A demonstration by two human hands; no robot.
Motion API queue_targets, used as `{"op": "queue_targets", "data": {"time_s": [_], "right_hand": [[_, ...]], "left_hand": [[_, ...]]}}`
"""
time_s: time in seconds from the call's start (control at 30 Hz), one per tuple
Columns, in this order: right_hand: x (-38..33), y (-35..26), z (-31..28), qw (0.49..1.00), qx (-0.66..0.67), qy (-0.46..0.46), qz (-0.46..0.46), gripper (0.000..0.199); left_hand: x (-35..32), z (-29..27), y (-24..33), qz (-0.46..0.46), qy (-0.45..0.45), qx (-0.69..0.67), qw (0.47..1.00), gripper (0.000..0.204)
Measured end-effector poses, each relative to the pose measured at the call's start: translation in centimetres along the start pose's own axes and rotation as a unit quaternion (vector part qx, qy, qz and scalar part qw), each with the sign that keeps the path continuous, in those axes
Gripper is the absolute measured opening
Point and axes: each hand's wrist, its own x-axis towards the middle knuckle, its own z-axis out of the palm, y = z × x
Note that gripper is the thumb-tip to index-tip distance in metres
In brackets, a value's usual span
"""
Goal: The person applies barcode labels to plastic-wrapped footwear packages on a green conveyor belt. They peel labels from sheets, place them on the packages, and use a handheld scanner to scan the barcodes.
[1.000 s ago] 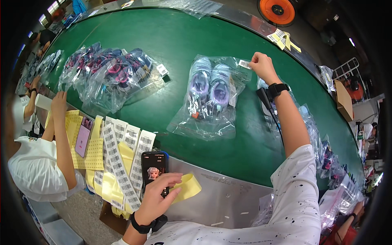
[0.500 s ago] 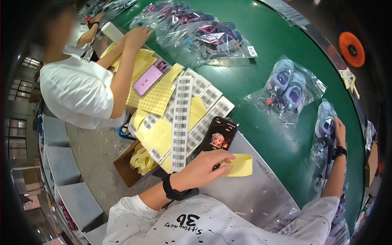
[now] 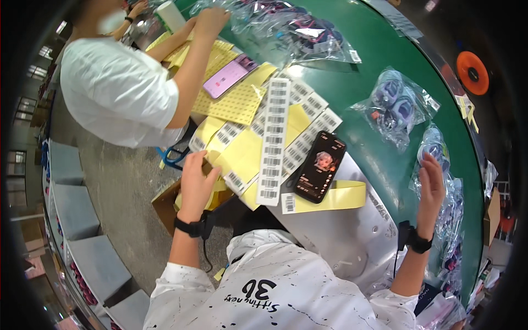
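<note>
My left hand (image 3: pixel 196 181) reaches to the near left edge of the green table (image 3: pixel 357 82). Its fingers are spread and rest on a stack of yellow label sheets (image 3: pixel 242 154), holding nothing. A long white strip of barcode labels (image 3: pixel 274 137) lies across the sheets. Beside it sits a black phone (image 3: pixel 320 166), and a yellow backing strip (image 3: pixel 344 195) lies loose under it. My right hand (image 3: pixel 432 187) is raised and open at the right, just over clear bags (image 3: pixel 434 146) of purple items. Both wrists wear black bands.
A co-worker in a white shirt (image 3: pixel 118 91) leans on more yellow sheets at the upper left, next to a pink phone (image 3: pixel 228 77). Another clear bag (image 3: pixel 396 104) and a pile of bags (image 3: pixel 291 27) lie farther out. An orange disc (image 3: pixel 472 71) sits beyond the table. A cardboard box (image 3: pixel 165 201) stands below the edge.
The view has swung further left. My left hand has let go of the yellow strip, which now lies on the table, and moved left to the label sheets. My right hand has lifted.
</note>
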Motion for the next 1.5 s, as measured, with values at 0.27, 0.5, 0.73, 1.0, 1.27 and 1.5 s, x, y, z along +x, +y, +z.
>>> {"op": "queue_targets", "data": {"time_s": [0.27, 0.5, 0.73, 1.0, 1.27, 1.5], "right_hand": [[-4.5, -5.9, 9.0, 0.989, -0.040, -0.136, -0.051, 0.015], [-5.5, -8.1, 12.4, 0.978, -0.006, -0.196, -0.065, 0.015], [-5.8, -10.1, 15.3, 0.965, 0.004, -0.243, -0.097, 0.014], [-5.3, -9.9, 18.5, 0.946, 0.029, -0.295, -0.133, 0.012], [0.7, -10.3, 28.1, 0.915, -0.067, -0.316, -0.241, 0.016], [1.6, -9.4, 29.9, 0.908, -0.099, -0.343, -0.220, 0.014]], "left_hand": [[-0.2, 0.4, -0.5, -0.064, -0.055, -0.109, 0.990, 0.025], [0.2, -0.3, -2.0, -0.128, -0.082, -0.204, 0.967, 0.018], [0.7, -0.6, -1.0, -0.060, -0.071, -0.145, 0.985, 0.018], [5.0, 0.9, 1.9, 0.057, -0.089, -0.123, 0.987, 0.017], [9.0, 3.7, 2.8, 0.048, -0.145, -0.081, 0.985, 0.018], [9.3, 3.4, 2.4, 0.026, -0.156, -0.122, 0.980, 0.016]]}}
